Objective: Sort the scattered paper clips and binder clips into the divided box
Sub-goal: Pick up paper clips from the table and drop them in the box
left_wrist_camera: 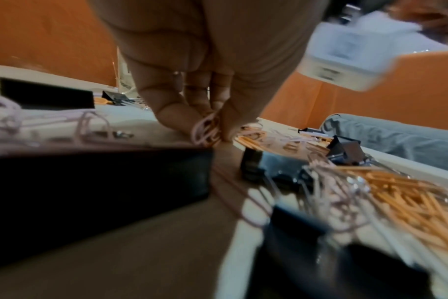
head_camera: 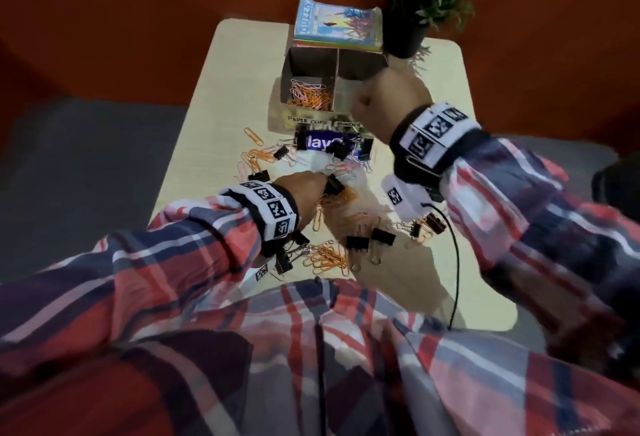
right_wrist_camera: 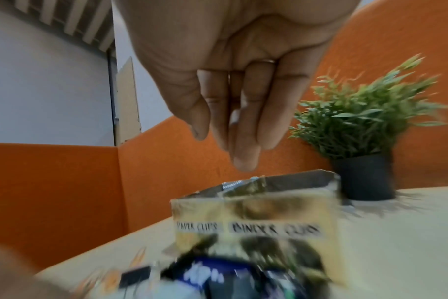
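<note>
Orange walls are enclosing a pale table (head_camera: 446,96) strewn with paper clips (head_camera: 327,257) and binder clips (head_camera: 382,237). Left hand (left_wrist_camera: 192,85) is pinching pale pink paper clips (left_wrist_camera: 205,131) against the tabletop. Right hand (right_wrist_camera: 233,85) is hovering above the divided box (right_wrist_camera: 256,214), fingers straight and together, holding nothing visible; its left compartment is holding paper clips.

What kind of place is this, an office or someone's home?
Probably an office nook or lounge: a small table against orange padded walls, with a potted plant and a grey seat.
</note>
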The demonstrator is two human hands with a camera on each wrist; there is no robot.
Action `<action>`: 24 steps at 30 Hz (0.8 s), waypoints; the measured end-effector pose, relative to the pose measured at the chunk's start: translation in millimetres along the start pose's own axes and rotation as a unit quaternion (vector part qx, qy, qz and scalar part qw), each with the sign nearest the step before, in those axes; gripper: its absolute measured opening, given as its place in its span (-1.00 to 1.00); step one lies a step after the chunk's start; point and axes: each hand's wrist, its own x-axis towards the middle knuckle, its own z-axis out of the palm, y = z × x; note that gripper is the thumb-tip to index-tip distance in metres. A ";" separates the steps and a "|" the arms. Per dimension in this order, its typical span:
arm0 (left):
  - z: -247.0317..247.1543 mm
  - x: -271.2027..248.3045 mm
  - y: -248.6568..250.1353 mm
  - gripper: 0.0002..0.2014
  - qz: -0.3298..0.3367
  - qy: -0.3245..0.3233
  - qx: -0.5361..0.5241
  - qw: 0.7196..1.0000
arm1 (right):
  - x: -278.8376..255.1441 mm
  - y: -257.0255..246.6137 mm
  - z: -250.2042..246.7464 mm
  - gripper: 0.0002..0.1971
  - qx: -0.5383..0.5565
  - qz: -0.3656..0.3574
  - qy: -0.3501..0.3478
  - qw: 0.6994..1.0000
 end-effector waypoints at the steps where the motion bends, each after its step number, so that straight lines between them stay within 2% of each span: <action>1: -0.4 0.4 -2.0 -0.80 -0.003 -0.004 -0.002 1.000 | -14.0 12.3 3.3 -0.75 -0.010 0.004 -0.016 1.000; 3: -2.3 2.4 -9.3 -0.93 -0.017 -0.012 -0.014 1.000 | -42.5 34.2 11.3 -0.78 -0.034 0.015 -0.064 0.997; 5: -8.8 5.2 -19.3 -0.91 -0.036 -0.020 -0.040 0.998 | -65.3 51.7 24.0 -0.79 -0.061 0.027 -0.125 0.990; 7: -24.1 5.3 -26.5 -0.86 -0.046 -0.009 -0.070 0.996 | -79.9 65.5 36.0 -0.71 -0.073 0.040 -0.167 0.982; 12: -86.3 13.9 -34.7 -0.96 -0.038 0.076 -0.117 0.990 | -96.3 72.3 49.5 -0.65 -0.099 0.028 -0.183 0.978; 16: -125.4 47.2 -28.2 -0.80 -0.061 0.133 -0.067 0.987 | -101.3 58.5 54.3 -0.63 -0.111 -0.050 -0.162 0.979; 19: -135.9 70.9 -19.8 -0.93 -0.058 0.150 -0.001 0.987 | -92.9 55.3 58.7 -0.55 -0.110 -0.067 -0.225 0.966; 24: -122.0 96.4 -25.4 -0.74 -0.050 0.133 0.058 0.988 | -89.7 53.4 55.9 -0.53 -0.158 -0.119 -0.267 0.943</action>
